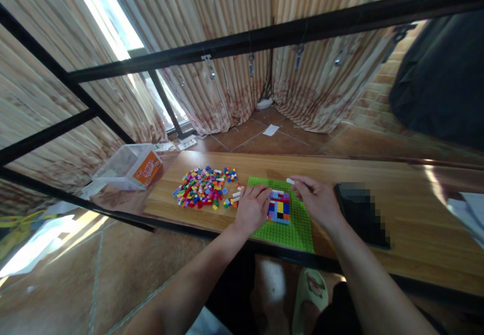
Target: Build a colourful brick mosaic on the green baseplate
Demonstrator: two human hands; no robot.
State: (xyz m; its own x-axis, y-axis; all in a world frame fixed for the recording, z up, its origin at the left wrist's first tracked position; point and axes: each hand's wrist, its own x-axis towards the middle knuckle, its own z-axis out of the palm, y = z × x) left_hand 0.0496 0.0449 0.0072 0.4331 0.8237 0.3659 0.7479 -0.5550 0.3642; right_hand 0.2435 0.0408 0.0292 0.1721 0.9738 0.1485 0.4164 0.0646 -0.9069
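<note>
- Brick mosaic (279, 209), head view: it sits on a green studded baseplate (295, 233), which lies on a wooden table (419, 199) in front of the person, between the two hands.
- Right hand (316, 201): thumb and fingers are pinched together on a small white brick (290, 180), held near the baseplate's far edge, just beyond the mosaic.
- Left hand (251, 209): it is palm down over the baseplate's left part, with its fingertips at the mosaic's left side; whether they grip a brick or merely rest there, I cannot tell.
- Handling the white brick well, in my judgement, calls for a light pinch by its sides, leaving the underside free, and lining it up with the studs before any pressure.
- Pressing straight down with one fingertip should seat a brick this small more evenly than pushing at an angle; a steadying left hand would help keep the baseplate from sliding.
- Fingers kept off neighbouring bricks would leave the studs easier to see.
- As for looks, the mosaic is a compact, roughly rectangular block: blue, yellow and black in the middle, red and white towards the far side, pale blue along the near edge. Its left side is partly hidden by the left hand.
</note>
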